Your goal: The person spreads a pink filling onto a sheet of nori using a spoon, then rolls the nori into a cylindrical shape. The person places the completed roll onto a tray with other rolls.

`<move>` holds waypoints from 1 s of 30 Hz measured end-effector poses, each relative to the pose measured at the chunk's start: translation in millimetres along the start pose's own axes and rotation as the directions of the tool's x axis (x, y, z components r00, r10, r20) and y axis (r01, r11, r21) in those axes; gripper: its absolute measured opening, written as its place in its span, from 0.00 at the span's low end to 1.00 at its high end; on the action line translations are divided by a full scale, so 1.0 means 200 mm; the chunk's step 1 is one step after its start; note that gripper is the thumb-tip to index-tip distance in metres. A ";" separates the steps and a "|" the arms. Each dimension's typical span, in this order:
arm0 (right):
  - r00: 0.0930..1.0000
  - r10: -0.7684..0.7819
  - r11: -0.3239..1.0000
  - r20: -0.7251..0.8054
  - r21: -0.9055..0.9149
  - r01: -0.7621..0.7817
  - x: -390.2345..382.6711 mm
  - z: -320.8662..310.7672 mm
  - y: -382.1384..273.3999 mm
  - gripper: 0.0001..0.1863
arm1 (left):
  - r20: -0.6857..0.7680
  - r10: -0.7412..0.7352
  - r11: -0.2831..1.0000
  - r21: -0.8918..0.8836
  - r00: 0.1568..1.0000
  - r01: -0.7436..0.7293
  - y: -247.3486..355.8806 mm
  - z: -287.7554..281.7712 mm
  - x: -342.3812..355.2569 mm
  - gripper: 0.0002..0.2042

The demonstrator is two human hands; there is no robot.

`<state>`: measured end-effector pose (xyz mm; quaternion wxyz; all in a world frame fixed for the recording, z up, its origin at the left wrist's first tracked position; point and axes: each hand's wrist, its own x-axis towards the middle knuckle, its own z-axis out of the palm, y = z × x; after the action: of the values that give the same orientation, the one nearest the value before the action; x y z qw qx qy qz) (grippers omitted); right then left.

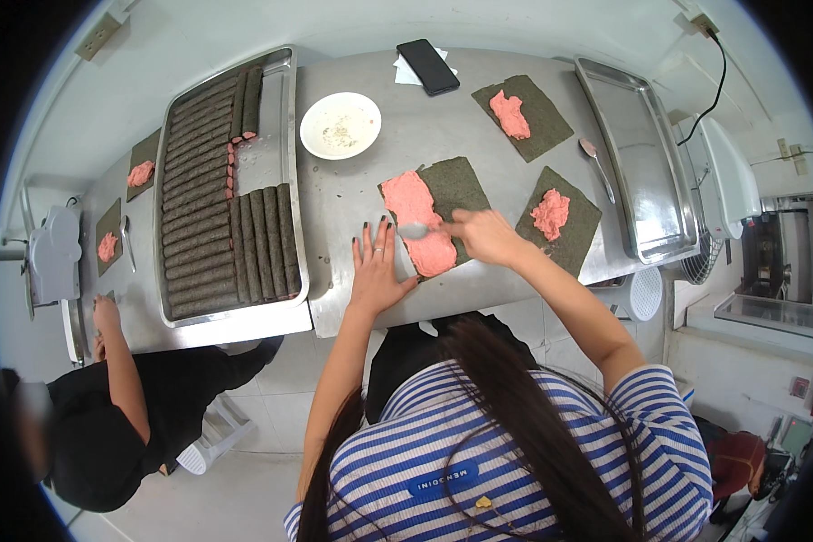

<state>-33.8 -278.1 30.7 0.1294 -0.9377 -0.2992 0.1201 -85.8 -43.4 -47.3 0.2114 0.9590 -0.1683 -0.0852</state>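
Head view: right hand (486, 237) grips a spoon (414, 231) against pink paste (408, 199) on a dark green sheet (462, 191); left hand (377, 282), unclenched, lies spread on metal table (334, 203).

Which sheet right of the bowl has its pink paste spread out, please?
The sheet under the spoon: its paste forms a band; the other two carry clumps.

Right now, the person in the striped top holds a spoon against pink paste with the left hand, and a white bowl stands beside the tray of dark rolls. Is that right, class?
Not quite: the head view shows the spoon in the right hand, against the pink paste; the left hand rests beside the dark sheet. The white bowl does stand beside the tray of dark rolls.
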 end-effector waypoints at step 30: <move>0.884 0.466 0.757 -0.022 0.526 -0.386 -0.15 0.11 0.16 0.20 | 0.045 0.037 0.999 0.026 0.998 -0.038 -0.02 0.02 0.01 0.52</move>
<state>-48.1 -317.7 4.4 0.3630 -0.9195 -0.0241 0.1489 -83.9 -42.5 -53.0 0.1962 0.9564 -0.1920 -0.1001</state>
